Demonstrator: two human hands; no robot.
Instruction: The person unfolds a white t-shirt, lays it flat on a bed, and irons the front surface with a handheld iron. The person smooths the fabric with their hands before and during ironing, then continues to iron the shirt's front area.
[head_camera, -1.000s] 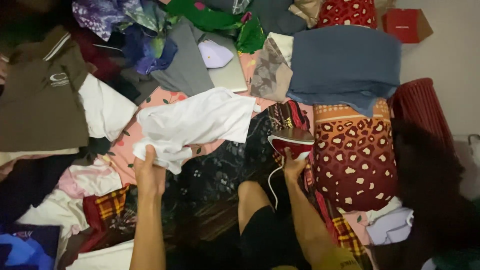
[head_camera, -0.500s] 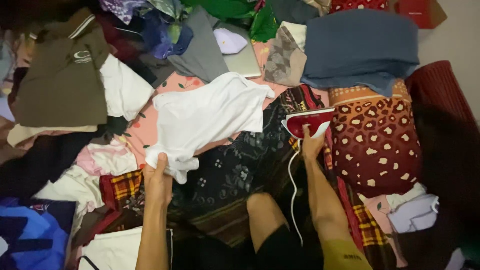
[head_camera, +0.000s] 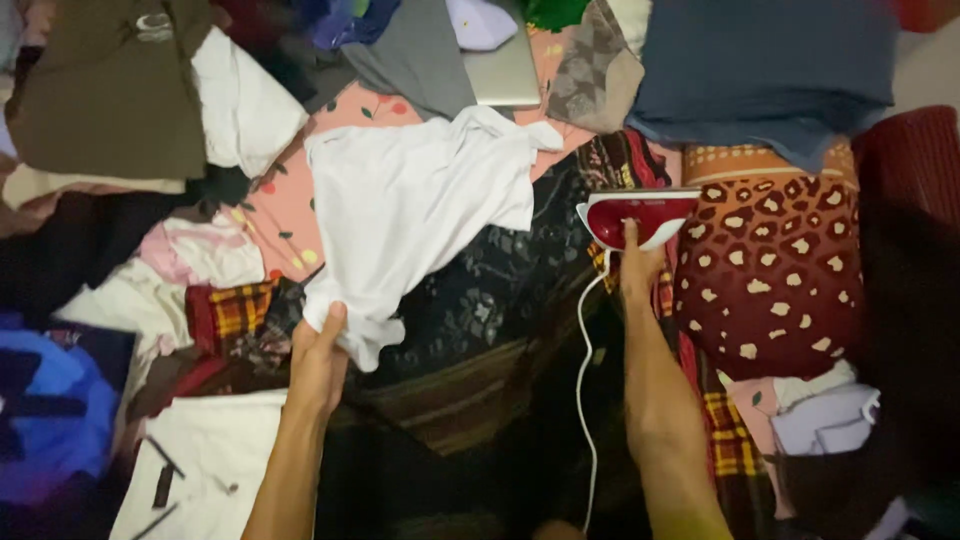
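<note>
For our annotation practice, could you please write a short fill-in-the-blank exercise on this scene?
1. The left hand grips a ____ garment.
2. The right hand holds a red and white ____.
3. A white ____ hangs from the iron.
4. Right of the iron lies a ____-patterned cushion.

Answers: white; iron; cord; leopard

Two bare forearms come up from the bottom edge, both reaching away from the body. Left arm runs up from lower left, slightly angled inward, wrist straight. Left hand (head_camera: 318, 358) is clenched, thumb on top pointing up, fingers curled underneath and mostly hidden, back of hand toward the camera. Right arm is nearly vertical, extended further forward than the left, elbow out of frame. Right hand (head_camera: 637, 268) is closed in a grip, index finger extended upward, other fingers wrapped under and out of sight. Hands well apart.
</note>
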